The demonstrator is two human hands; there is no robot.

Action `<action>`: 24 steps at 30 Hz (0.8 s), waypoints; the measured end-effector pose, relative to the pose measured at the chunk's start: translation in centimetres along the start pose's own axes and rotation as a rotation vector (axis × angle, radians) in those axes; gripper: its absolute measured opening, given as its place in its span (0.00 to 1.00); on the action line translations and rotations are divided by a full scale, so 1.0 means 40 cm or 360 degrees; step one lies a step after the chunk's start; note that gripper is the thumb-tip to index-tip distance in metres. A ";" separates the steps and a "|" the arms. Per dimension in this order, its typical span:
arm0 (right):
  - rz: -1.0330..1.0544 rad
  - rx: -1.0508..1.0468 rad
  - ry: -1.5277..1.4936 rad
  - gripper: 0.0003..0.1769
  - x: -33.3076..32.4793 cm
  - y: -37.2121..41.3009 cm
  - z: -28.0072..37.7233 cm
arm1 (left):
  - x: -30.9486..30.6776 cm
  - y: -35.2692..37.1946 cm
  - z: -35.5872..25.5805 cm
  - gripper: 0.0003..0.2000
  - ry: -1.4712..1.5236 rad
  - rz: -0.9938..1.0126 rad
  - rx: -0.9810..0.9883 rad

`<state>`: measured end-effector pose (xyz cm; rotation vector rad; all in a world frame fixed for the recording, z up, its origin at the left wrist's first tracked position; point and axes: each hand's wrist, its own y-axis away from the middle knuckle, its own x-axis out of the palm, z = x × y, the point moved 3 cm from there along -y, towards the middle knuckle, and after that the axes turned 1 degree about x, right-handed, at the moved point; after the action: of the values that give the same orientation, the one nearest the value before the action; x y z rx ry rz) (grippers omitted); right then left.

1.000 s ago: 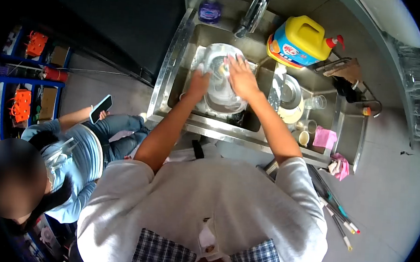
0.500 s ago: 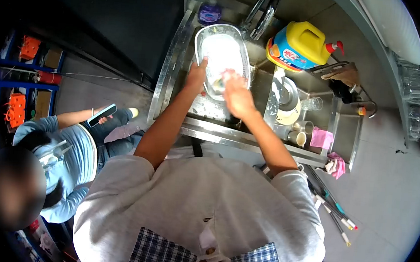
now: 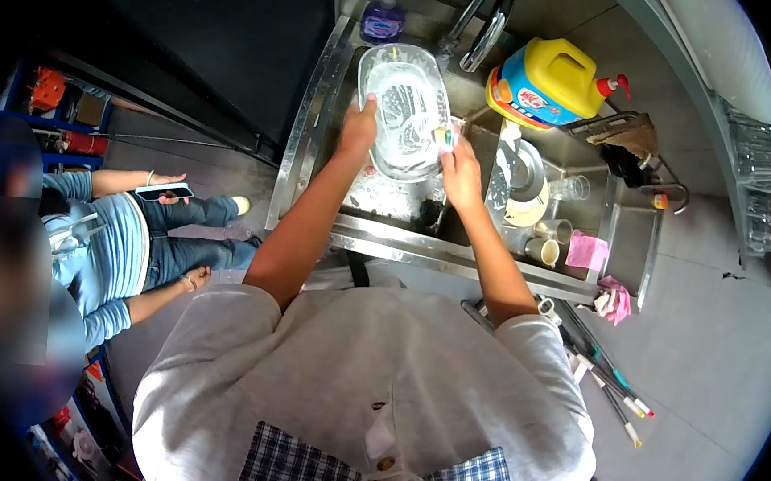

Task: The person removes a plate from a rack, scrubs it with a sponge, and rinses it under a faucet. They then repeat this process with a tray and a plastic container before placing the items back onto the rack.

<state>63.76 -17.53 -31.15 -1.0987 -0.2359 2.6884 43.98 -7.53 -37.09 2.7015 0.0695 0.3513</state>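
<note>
A clear oval dish [image 3: 403, 121] streaked with white suds is held over the left sink basin [image 3: 320, 147]. My left hand [image 3: 357, 133] grips its left rim, thumb on top. At the dish's right rim, my right hand [image 3: 462, 173] is closed on a small sponge [image 3: 444, 138] showing white, yellow and green; the fingers behind it are partly hidden. Wet scraps and a dark drain [image 3: 429, 211] show on the basin floor below.
A faucet [image 3: 487, 38], purple soap bottle [image 3: 383, 21] and large yellow detergent jug [image 3: 548, 82] stand behind. The right basin holds plates [image 3: 525, 183], glasses [image 3: 571, 188] and a cup [image 3: 542, 251]. Pink cloths [image 3: 588, 252] hang in front. A person with a phone [image 3: 164, 192] is at left.
My right hand has moved from inside the dish to its right rim with the sponge. The suds now show as swirled streaks. The person at left has shifted and lowered the phone.
</note>
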 end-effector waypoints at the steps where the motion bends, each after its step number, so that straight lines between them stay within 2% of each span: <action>1: 0.0037 0.0065 -0.0045 0.23 0.001 0.012 -0.004 | -0.004 -0.003 -0.004 0.35 -0.0040 0.0020 0.0048; 3: 0.0031 0.0564 -0.0566 0.21 0.015 0.012 -0.056 | 0.000 0.000 0.015 0.35 0.0027 -0.0067 -0.0056; 5: -0.0201 0.0645 -0.1028 0.19 0.029 0.003 -0.063 | 0.007 -0.005 0.025 0.34 0.0047 -0.0107 -0.0051; 8: 0.0054 0.0932 -0.1189 0.19 0.040 -0.003 -0.077 | 0.004 -0.004 0.029 0.33 -0.0012 -0.0127 0.0083; 10: 0.0040 0.0837 -0.0993 0.18 0.049 -0.019 -0.081 | 0.007 0.011 0.024 0.31 -0.0074 -0.0157 0.0086; 11: 0.0039 0.0801 -0.0912 0.17 0.056 -0.027 -0.098 | 0.011 0.017 0.023 0.25 -0.0109 -0.0191 0.0196; 12: 0.0033 0.0724 -0.0870 0.16 0.058 -0.048 -0.112 | 0.016 0.018 0.020 0.22 -0.0092 -0.0076 0.0285; 14: 0.0015 0.0573 -0.0783 0.13 0.060 -0.089 -0.139 | 0.022 0.029 0.019 0.21 -0.0020 -0.0032 0.0206; 15: 0.0021 0.0463 -0.0792 0.13 0.067 -0.122 -0.151 | 0.020 0.031 0.016 0.20 0.0033 -0.0062 0.0288; 16: 0.0025 0.0350 -0.0808 0.13 0.073 -0.147 -0.161 | 0.021 0.029 0.017 0.21 0.0063 0.0001 0.0186; 18: -0.0024 0.0189 -0.0079 0.14 0.047 -0.194 -0.102 | 0.001 0.007 0.028 0.22 0.0119 0.0106 0.0002; 20: -0.0101 0.0311 0.0220 0.15 0.023 -0.237 -0.024 | 0.015 0.033 -0.001 0.24 -0.0254 0.0046 -0.0229; 21: -0.0073 0.0324 0.0001 0.15 0.013 -0.246 0.046 | 0.023 0.068 -0.039 0.26 -0.0398 -0.0023 -0.0368; 22: -0.0107 0.0360 -0.0043 0.15 0.024 -0.264 0.055 | 0.027 0.047 -0.034 0.27 -0.0222 0.0203 0.0066; 24: -0.0020 0.0078 -0.0159 0.14 0.053 -0.308 0.033 | 0.030 0.065 -0.107 0.26 -0.0186 0.0094 0.0147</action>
<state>63.20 -5.19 -28.75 -0.9470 -0.1921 2.7260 44.03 -8.10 -31.96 2.8141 -0.0283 0.2113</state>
